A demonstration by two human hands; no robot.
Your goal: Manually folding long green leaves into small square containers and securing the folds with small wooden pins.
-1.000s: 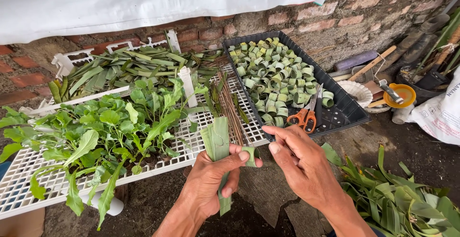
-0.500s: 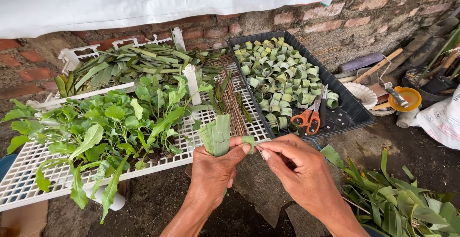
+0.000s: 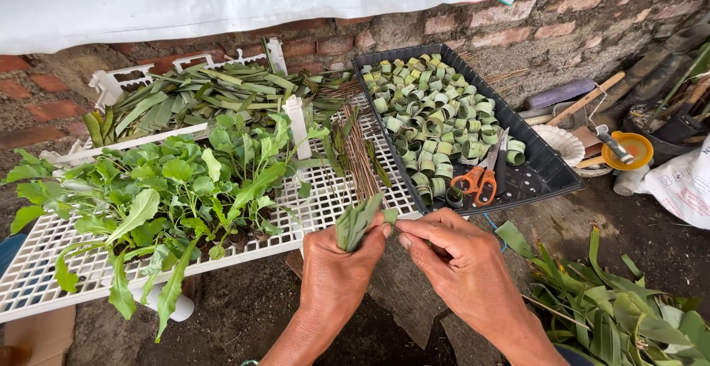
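Note:
My left hand (image 3: 336, 273) grips a small bundle of cut green leaf strips (image 3: 356, 220), held upright in front of the white lattice tray (image 3: 336, 196). My right hand (image 3: 462, 266) pinches the end of one strip (image 3: 390, 216) beside that bundle, thumb and forefinger closed on it. Both hands hover just below the tray's front edge. A black tray (image 3: 543, 170) at the right holds several rolled leaf rings (image 3: 429, 114). Orange-handled scissors (image 3: 484, 175) lie in that black tray.
Leafy seedlings (image 3: 177, 188) crowd the white tray's left part; long leaf strips (image 3: 200, 100) and thin brown sticks (image 3: 361, 160) lie behind. Loose long leaves (image 3: 629, 314) pile at the lower right. A brick wall, an orange bowl (image 3: 627, 150) and tools stand at the back right.
The view has shifted slightly. My hands have drawn closer together, and my right fingers have closed on a strip next to the bundle. The bundle sits lower in my left hand.

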